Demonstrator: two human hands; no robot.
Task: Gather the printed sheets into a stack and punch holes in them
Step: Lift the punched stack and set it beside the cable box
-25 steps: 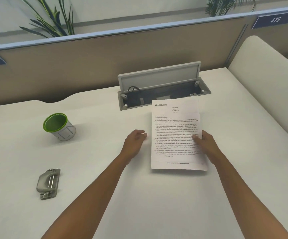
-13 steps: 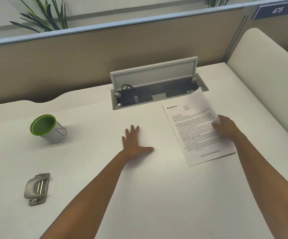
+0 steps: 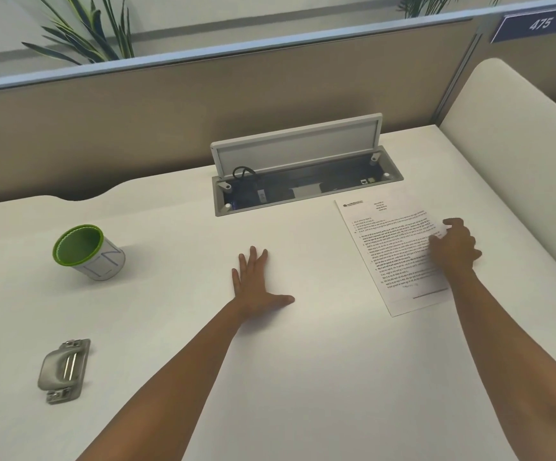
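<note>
A person's right hand [image 3: 454,249] rests curled on printed sheets [image 3: 393,251] lying skewed at the tabletop's [image 3: 303,377] right, while the left hand [image 3: 256,284] lies spread flat, empty, mid-tabletop. Gathering appears underway; next, the sheets likely need squaring and carrying to the hole punch [image 3: 64,370], well apart at left.

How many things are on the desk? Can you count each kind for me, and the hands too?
Printed sheets: 1 showing (more could lie under it, I cannot tell)
Hole punch: 1
Green-rimmed cup: 1
Hands: 2, left hand flat on the desk, right hand on the paper
Total: 5
</note>
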